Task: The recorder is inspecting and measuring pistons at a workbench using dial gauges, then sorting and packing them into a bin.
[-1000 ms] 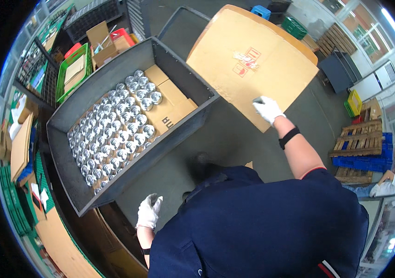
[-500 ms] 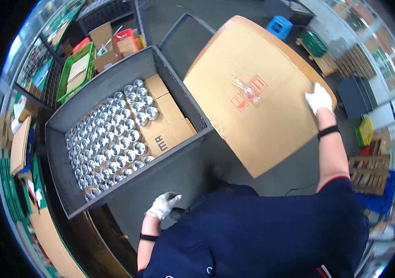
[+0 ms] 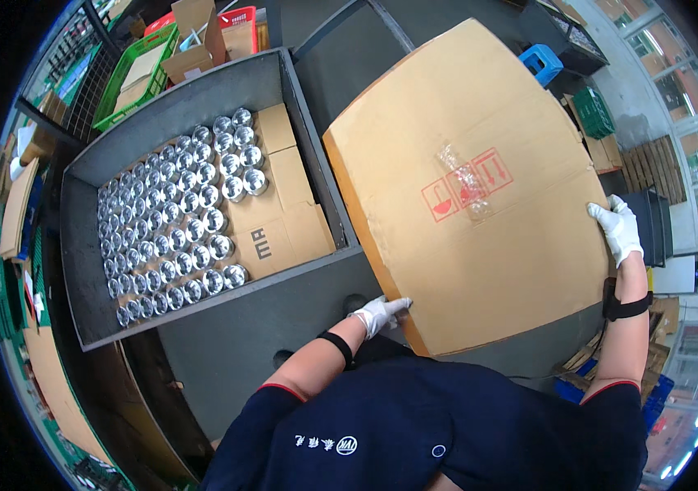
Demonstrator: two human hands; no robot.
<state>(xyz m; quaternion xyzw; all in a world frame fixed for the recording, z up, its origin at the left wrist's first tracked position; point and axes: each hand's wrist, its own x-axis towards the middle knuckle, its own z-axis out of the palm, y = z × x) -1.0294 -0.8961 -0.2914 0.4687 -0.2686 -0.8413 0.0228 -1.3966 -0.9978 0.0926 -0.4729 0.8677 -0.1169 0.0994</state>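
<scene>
A large brown cardboard sheet (image 3: 521, 254), with a narrow folded side, red printed marks and clear tape across its middle, is tilted in front of me to the right of the bin. My right hand (image 3: 617, 227), in a white glove, is closed on its right edge, thumb on the face and the other fingers partly hidden. My left hand (image 3: 380, 316), also gloved, holds the sheet's lower left edge, fingers against the narrow side. To the left, a dark metal bin (image 3: 283, 282) holds rows of shiny metal cups (image 3: 170, 214), standing on flat cardboard (image 3: 291, 233).
Behind the bin are a green crate (image 3: 152, 64), an open carton (image 3: 201, 37) and a red crate (image 3: 242, 20). A blue stool (image 3: 541, 61), a green crate (image 3: 593, 113) and a wooden pallet (image 3: 652, 168) stand at the far right. A metal bar frame (image 3: 390, 24) lies beyond the bin.
My left hand has moved right, from hanging free to the cardboard sheet's lower left edge. The sheet and my right hand have shifted right and nearer, and my view has turned.
</scene>
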